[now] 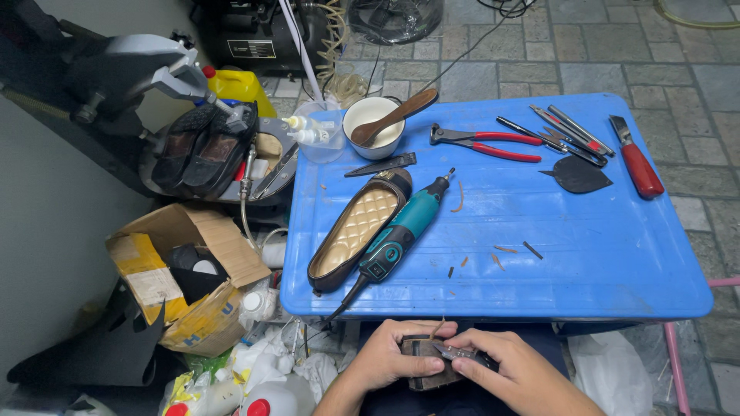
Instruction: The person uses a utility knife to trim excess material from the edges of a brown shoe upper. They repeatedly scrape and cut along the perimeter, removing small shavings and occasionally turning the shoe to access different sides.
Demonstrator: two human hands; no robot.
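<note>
Left hand: our left hand [389, 358] is closed around a dark heel block [426, 376], gripping it from the left, low in the view, just below the near edge of the table [601, 254].
Right hand: our right hand [516, 374] grasps a small knife [456, 353], its metal blade lying across the top of the block.
Block: it sits between both hands, touching each; a thin sliver sticks up from its top edge.
Table: blue plastic, standing on a stone-tiled floor [617, 46].
Shoe: a dark shoe [358, 227] with a gold quilted insole lies at the left side of the table, toe towards us.
Rotary tool: a teal one [405, 229] lies just beside the shoe on its right, its cord hanging over the near edge.
Bowl: a white bowl [372, 127] with a wooden spoon [393, 117] in it stands at the far edge.
Pliers: red-handled pliers [486, 144] lie to the right of the bowl, with a red-handled knife [636, 166] well to the right.
Scraps: small shavings [505, 249] are scattered mid-table.
Box: an open cardboard box [181, 277] stands on the floor to the left.
</note>
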